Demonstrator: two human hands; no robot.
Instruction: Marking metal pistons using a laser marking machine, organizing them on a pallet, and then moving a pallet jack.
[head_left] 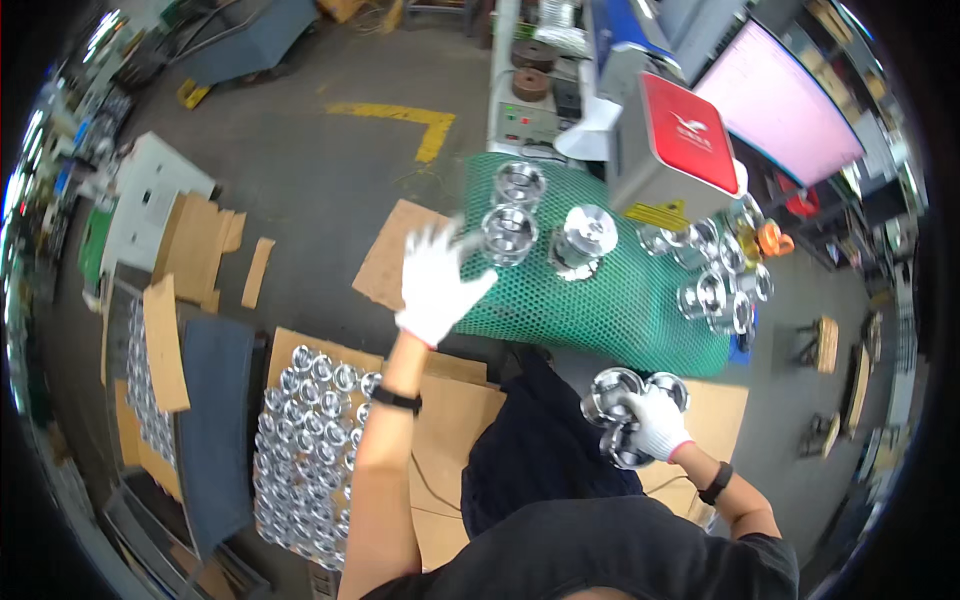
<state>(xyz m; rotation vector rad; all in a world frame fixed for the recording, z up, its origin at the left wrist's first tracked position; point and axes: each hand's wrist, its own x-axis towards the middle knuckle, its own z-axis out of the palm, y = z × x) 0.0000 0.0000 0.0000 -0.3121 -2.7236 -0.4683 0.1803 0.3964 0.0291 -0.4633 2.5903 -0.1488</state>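
Note:
My left hand (pixel 437 287), in a white glove, is raised at the left edge of the green mesh mat (pixel 620 310). Its fingers are spread and it holds nothing. Just right of it, two shiny metal cups (pixel 510 237) stand on the mat, one behind the other. Down at the right, my gloved right hand (pixel 658 425) is closed on a cluster of three metal cups (pixel 610 397) above a cardboard sheet; its fingertips are partly hidden. Another metal cup (pixel 585 238) with a bright flat top stands mid-mat.
A grey machine with a red top (pixel 690 130) overhangs the mat's back, beside a bright monitor (pixel 780 95). Several more metal cups (pixel 712 295) crowd the mat's right end. At left, many metal rings (pixel 310 440) stand on cardboard, next to a dark grey panel (pixel 215 430).

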